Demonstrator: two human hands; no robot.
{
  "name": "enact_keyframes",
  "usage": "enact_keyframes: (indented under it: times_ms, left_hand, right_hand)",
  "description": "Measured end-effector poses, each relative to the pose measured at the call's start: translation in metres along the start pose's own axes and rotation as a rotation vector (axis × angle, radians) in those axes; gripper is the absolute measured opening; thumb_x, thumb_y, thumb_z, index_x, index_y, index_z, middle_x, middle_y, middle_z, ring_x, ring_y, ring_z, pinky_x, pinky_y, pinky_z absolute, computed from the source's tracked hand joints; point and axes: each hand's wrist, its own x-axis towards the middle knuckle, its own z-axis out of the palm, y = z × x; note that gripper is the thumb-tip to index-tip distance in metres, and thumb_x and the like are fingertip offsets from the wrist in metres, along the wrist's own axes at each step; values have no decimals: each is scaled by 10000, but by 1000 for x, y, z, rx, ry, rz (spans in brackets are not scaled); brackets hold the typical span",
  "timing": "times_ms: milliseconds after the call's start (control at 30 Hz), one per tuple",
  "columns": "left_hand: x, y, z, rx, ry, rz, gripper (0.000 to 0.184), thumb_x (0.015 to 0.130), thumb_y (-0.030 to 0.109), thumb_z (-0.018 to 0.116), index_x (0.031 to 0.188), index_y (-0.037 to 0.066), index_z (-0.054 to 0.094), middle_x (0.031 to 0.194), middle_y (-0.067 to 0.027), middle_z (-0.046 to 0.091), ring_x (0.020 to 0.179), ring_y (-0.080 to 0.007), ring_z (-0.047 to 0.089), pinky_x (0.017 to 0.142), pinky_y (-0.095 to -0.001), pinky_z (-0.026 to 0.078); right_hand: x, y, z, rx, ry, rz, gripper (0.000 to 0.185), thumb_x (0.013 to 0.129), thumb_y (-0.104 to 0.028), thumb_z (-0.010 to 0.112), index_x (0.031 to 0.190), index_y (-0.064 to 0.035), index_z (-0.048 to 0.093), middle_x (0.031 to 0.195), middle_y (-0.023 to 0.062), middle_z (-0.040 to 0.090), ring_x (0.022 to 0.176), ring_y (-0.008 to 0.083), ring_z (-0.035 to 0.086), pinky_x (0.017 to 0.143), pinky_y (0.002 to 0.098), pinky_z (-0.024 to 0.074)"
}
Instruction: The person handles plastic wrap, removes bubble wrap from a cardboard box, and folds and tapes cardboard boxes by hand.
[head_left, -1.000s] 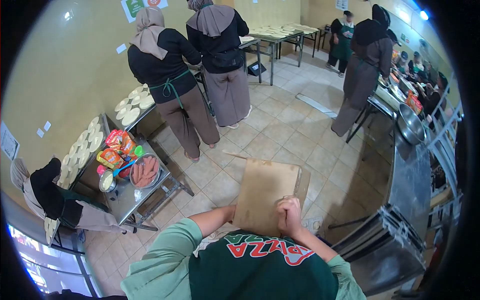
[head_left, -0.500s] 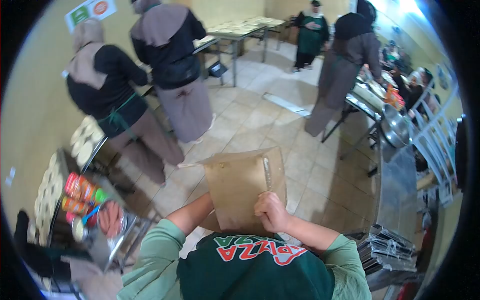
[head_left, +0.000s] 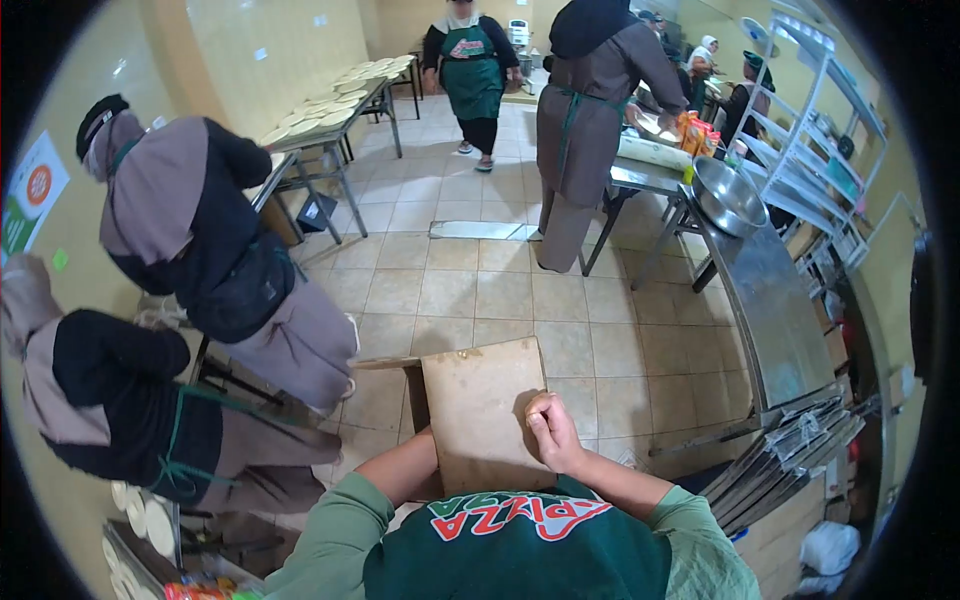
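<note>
A brown cardboard box (head_left: 485,405) is upright against the green apron at my front, with a flap sticking out to the left. My right hand (head_left: 552,432) is closed in a fist at the box's right edge; what its fingers hold, if anything, is hidden. At the left my forearm runs in behind the box's front panel, and that hand is hidden there.
A metal table (head_left: 765,310) with a steel bowl (head_left: 729,196) runs along the right, above stacked folded racks (head_left: 780,460). Two people (head_left: 200,230) stand at left; another person (head_left: 590,110) works at right. One person (head_left: 472,75) faces me in the aisle. Dough rounds (head_left: 325,108) lie on far tables.
The view has swung to the right and forward. The near-left table with sausages has mostly left view. The person in the green apron is closer. The box stays in front of me.
</note>
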Motion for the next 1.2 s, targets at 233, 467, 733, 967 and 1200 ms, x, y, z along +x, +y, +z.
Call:
enact_keyframes:
  times_ms: [233,467,733,967,1200]
  left_hand:
    - [63,98,1,-33,16,64,596,929,524,334,1204,27,513,1150,-145,576,1055,-259,553,929,-371,419]
    - [114,203,27,-61,218,318,589,932,515,335,1194,21,521,1138,-144,582,1053,-259,552,931,-366,417]
    - [124,317,-19,551,871,671,552,916,488,437,1060,-32,557,979,-156,602,865,-223,567,791,-343,446]
    - [159,437,-53,807,1008,730,481,841,482,596,831,6,527,784,-79,567,718,-169,516,667,-311,438]
    - [209,575,-87,400,359,361,460,850,451,595,981,10,580,905,-105,636,809,-170,603,723,-323,489]
  right_hand:
    - [93,65,-9,159,86,-98,84,921,-111,447,863,-50,452,777,91,475,744,233,462,711,346,376]
    - [220,122,-45,16,-18,-370,49,889,-79,454,852,-64,425,730,93,470,674,261,446,678,373,350]
    - [304,187,-56,-131,-96,-271,67,896,-118,464,864,-67,435,784,110,486,708,295,463,667,396,352]
    - [402,213,-24,-172,-112,-225,70,875,-95,494,883,-46,444,793,135,473,730,320,472,686,407,376]
    - [505,229,-4,-311,100,-72,63,916,-82,443,900,-24,430,775,122,457,714,276,466,667,348,396]
